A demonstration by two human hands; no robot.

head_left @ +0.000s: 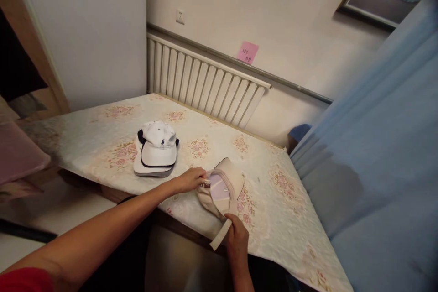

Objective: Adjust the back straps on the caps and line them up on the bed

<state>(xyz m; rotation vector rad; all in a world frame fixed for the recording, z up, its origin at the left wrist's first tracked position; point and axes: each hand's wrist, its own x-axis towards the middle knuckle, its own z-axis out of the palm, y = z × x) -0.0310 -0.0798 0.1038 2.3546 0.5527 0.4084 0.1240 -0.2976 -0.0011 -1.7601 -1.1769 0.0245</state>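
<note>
A beige cap point(224, 187) lies upside down near the front edge of a floral-covered table point(102, 132), its pale purple lining showing. My left hand point(190, 179) is closed on the cap's back edge beside a small metal buckle. My right hand point(236, 237) pinches the cap's loose beige strap point(221, 235), which hangs over the table edge. A stack of white caps with dark trim point(156, 149) rests further back on the table, clear of both hands.
A white radiator point(201, 82) runs along the wall behind the table, with a pink sticky note point(247, 52) above it. A blue curtain point(376, 146) fills the right side. A pink cushion point(17, 150) lies at the left.
</note>
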